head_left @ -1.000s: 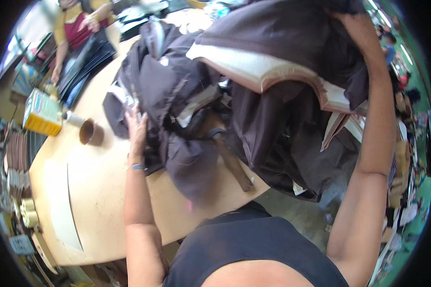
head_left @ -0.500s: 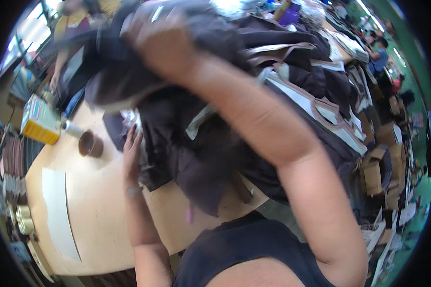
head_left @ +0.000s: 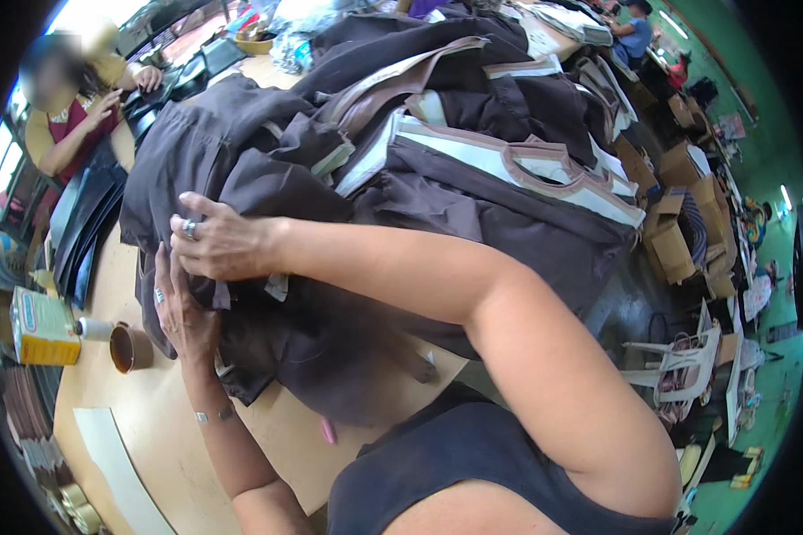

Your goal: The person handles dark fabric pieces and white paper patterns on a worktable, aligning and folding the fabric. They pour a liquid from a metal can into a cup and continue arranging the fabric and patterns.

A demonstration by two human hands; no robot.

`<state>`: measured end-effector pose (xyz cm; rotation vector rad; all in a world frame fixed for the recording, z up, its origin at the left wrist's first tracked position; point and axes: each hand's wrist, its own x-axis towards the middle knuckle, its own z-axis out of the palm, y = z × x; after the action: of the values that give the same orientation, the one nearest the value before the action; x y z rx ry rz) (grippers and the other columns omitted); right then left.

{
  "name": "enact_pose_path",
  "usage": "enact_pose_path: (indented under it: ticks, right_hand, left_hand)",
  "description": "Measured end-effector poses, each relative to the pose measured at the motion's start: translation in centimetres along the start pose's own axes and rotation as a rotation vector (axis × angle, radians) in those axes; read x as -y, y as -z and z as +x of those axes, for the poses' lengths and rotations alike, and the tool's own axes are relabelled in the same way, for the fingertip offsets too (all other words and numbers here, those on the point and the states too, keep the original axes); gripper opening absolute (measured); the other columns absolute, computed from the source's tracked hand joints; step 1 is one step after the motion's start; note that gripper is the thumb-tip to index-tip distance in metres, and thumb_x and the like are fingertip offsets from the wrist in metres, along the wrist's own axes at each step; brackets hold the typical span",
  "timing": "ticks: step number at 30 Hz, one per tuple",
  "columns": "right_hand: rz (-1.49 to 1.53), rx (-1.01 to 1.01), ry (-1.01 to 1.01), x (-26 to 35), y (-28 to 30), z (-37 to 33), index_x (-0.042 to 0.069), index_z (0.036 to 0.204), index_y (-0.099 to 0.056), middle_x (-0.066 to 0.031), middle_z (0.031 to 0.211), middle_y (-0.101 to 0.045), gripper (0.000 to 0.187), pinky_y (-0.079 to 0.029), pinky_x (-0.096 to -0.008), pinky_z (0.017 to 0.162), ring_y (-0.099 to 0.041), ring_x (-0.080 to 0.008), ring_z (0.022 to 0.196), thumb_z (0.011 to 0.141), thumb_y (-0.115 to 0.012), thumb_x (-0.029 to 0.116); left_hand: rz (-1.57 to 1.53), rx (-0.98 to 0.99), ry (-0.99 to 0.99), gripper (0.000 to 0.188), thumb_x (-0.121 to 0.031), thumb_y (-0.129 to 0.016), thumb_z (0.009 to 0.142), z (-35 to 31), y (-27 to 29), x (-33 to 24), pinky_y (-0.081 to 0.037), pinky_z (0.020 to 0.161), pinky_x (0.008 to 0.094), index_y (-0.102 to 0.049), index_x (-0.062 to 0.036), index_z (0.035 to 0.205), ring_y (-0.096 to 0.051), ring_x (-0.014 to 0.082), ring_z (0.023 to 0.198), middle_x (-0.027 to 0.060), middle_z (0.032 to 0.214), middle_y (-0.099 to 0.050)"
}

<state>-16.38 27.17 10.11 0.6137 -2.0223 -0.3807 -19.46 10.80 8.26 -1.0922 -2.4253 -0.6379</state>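
Note:
A dark brown garment (head_left: 187,165) lies bunched on the table in front of me, part of its cloth hanging toward my body. My right hand (head_left: 227,239), a ring on one finger, reaches across and rests on it, back upward and fingers spread and slightly bent. Just below, my left hand (head_left: 184,316) lies along the garment's near left side with its fingers stretched out. The fingertips of both hands come close together; any cloth under the right hand is hidden. To the right, more dark garments (head_left: 491,209) with white and brown edging are heaped.
On the table (head_left: 196,446) are a brown cup (head_left: 131,348), a yellow and white box (head_left: 45,328), a white bottle (head_left: 94,329), a white strip (head_left: 120,468) and a pink object (head_left: 329,432). A co-worker (head_left: 80,134) is at far left. Cardboard boxes (head_left: 678,236) and a white chair (head_left: 687,361) stand right.
My right hand has come down from above, bringing the raised garment cloth down onto the table, and now rests beside my left hand. The view has shifted, showing more of the co-worker.

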Motion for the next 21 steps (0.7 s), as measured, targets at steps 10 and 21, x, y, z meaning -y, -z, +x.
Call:
enact_pose_path:
  ticks: [10, 21]
  right_hand:
    - [-0.167, 0.763, -1.161, -9.4, 24.5, -18.7, 0.005, 0.118, -0.048, -0.0147, 0.113, -0.055, 0.064, -0.043, -0.0403, 0.089, -0.055, -0.0309, 0.101, 0.065, -0.072, 0.031]
    - [-0.394, 0.843, -0.936, -8.5, 25.5, -21.9, 0.016, 0.125, -0.038, -0.0097, 0.122, -0.044, 0.083, -0.022, -0.0514, 0.103, -0.039, -0.0288, 0.118, 0.055, -0.079, 0.034]
  left_hand:
    - [-0.487, -0.152, 0.497, 0.054, 0.004, -0.046, 0.074, 2.1, -0.3, 3.0, -0.045, 0.081, 0.0366, -0.043, -0.0073, 0.127, -0.060, 0.0313, 0.097, 0.0196, 0.106, -0.061]
    - [-0.160, 0.034, 0.387, 0.078, 0.015, -0.039, 0.065, 1.2, -0.9, -0.9, -0.042, 0.087, 0.0421, -0.032, -0.0184, 0.135, -0.052, 0.0347, 0.108, 0.0198, 0.123, -0.049]
